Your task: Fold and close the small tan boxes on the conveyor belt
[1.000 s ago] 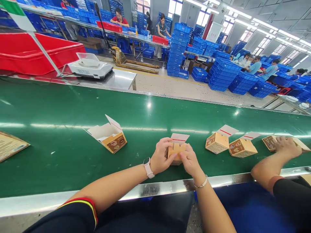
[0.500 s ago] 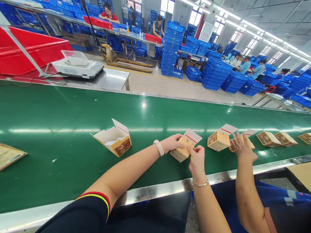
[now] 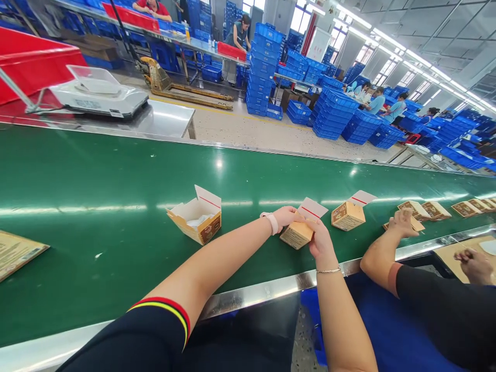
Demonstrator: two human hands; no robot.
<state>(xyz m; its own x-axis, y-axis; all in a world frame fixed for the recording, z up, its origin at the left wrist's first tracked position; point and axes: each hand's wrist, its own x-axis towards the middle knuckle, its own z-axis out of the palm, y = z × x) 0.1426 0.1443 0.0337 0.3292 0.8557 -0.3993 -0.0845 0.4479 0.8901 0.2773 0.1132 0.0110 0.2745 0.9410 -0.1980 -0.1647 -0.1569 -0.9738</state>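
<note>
A small brown cardboard box (image 3: pixel 296 236) stands on the green conveyor belt (image 3: pixel 127 170), its white top flap with a red line raised at the back. My left hand (image 3: pixel 285 215) grips the box's upper left side, fingers closed over the top edge. On its right side, my right hand (image 3: pixel 320 236) is wrapped round the corner, thumb at the top. To the left, an open box (image 3: pixel 198 219) shows white contents inside, its flaps up. Right of my hands sits another box (image 3: pixel 349 216) with its white flap raised.
A co-worker's hand (image 3: pixel 401 223) presses on a box farther right, near several closed boxes (image 3: pixel 435 211). A flat printed carton (image 3: pixel 19 252) lies at far left. Across the belt are a white scale (image 3: pixel 98 95), a pallet jack (image 3: pixel 182 90) and stacked blue crates (image 3: pixel 264 70).
The boxes on the left have shifted right. Both my hands have moved slightly right with their box, and its inner flaps are now folded down. The co-worker's hand has moved right.
</note>
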